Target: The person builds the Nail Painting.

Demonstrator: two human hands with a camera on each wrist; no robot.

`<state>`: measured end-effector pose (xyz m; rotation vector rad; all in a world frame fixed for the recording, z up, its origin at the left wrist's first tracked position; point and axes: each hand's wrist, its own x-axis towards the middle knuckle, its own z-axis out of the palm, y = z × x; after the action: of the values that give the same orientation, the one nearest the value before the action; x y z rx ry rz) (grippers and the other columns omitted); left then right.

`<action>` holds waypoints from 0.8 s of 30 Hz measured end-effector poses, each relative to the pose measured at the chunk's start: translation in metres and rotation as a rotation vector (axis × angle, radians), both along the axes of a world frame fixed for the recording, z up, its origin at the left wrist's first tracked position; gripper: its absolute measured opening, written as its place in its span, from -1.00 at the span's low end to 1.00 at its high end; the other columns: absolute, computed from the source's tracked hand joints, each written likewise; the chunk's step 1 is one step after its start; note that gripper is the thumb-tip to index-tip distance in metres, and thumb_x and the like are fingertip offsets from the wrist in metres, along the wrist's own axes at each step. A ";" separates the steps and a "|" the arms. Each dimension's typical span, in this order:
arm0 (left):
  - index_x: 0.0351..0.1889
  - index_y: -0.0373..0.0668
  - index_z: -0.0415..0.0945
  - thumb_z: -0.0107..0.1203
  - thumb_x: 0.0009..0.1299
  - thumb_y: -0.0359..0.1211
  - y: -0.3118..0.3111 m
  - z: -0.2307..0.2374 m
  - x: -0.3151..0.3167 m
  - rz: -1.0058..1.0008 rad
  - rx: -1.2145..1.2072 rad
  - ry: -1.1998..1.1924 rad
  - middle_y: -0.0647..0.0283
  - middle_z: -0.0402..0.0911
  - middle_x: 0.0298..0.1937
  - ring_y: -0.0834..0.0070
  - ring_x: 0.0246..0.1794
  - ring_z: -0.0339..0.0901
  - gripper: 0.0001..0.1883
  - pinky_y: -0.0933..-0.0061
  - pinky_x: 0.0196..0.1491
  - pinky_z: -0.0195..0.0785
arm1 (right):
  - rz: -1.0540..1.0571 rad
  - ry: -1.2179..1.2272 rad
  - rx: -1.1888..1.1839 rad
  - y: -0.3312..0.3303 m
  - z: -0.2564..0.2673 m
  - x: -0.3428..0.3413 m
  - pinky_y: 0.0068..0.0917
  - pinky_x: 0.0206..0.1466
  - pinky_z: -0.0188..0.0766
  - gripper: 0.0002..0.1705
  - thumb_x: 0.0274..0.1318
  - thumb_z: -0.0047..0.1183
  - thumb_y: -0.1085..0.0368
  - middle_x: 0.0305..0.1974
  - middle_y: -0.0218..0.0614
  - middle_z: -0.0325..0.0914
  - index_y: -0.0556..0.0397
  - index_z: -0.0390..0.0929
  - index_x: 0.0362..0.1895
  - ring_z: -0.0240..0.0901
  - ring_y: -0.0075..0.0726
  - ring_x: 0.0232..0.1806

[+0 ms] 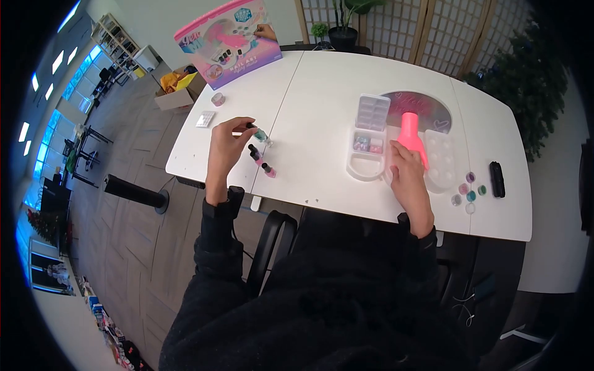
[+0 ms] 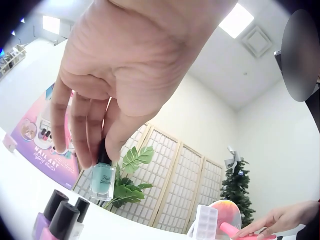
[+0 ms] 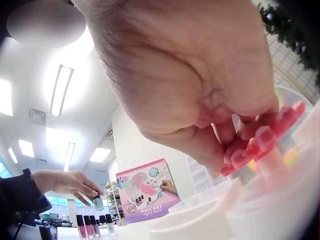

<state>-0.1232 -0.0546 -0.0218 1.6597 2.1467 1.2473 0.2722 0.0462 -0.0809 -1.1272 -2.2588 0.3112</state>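
My left hand (image 1: 228, 145) pinches a small green nail polish bottle (image 2: 102, 181) by its black cap, above the table's left part. Below it stand several nail polish bottles (image 1: 268, 170) with black caps, pink and purple among them. My right hand (image 1: 409, 179) is over the bright pink model hand (image 1: 409, 128), thumb and fingers around its fingers in the right wrist view. That model hand is on a white tray (image 1: 351, 162) and is partly hidden by my hand. An oval mirror (image 1: 440, 111) rises behind it, beside an open clear compartment lid (image 1: 373, 111).
A nail art box (image 1: 232, 43) stands at the back left, with a small round jar (image 1: 218, 99) and a silvery square item (image 1: 205, 119) before it. Small colourful pots (image 1: 471, 196) and a black case (image 1: 497, 179) lie on the right. A black chair (image 1: 272, 247) is at the near edge.
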 end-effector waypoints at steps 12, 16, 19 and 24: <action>-0.19 -0.15 0.78 0.46 0.20 -0.40 0.001 -0.018 0.046 -0.147 -0.210 0.368 0.20 0.76 -0.23 0.29 -0.22 0.61 -0.78 0.28 -0.11 0.50 | 0.000 0.002 0.013 0.002 -0.004 0.000 -0.15 0.35 0.34 -0.50 0.10 0.10 0.63 0.38 -0.21 0.48 0.34 0.56 0.20 0.40 0.07 0.19; -0.16 -0.22 0.76 0.45 0.22 -0.42 -0.004 -0.008 0.035 -0.220 -0.119 0.289 0.15 0.75 -0.19 0.28 -0.23 0.59 -0.77 0.27 -0.11 0.50 | -0.011 -0.019 -0.014 -0.001 0.002 -0.001 -0.16 0.35 0.35 -0.51 0.11 0.10 0.63 0.38 -0.23 0.48 0.33 0.56 0.19 0.40 0.06 0.20; -0.14 -0.25 0.76 0.43 0.29 -0.43 -0.013 -0.004 0.006 -0.132 -0.044 0.222 0.16 0.74 -0.19 0.44 -0.35 0.58 -0.79 0.38 -0.27 0.48 | -0.008 -0.009 -0.004 0.000 0.001 0.001 -0.17 0.34 0.35 -0.53 0.11 0.09 0.62 0.38 -0.24 0.49 0.34 0.58 0.16 0.40 0.06 0.20; -0.13 -0.29 0.76 0.42 0.30 -0.46 -0.029 -0.021 -0.005 -0.002 -0.106 0.210 0.10 0.72 -0.11 0.39 -0.29 0.70 -0.80 0.43 -0.22 0.59 | -0.002 0.031 -0.033 -0.002 0.004 -0.001 -0.16 0.33 0.36 -0.58 0.12 0.08 0.62 0.36 -0.21 0.51 0.36 0.60 0.11 0.41 0.08 0.20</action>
<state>-0.1281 -0.0838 -0.0430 1.8188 2.2833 0.9782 0.2716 0.0445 -0.0773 -1.1342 -2.2330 0.3644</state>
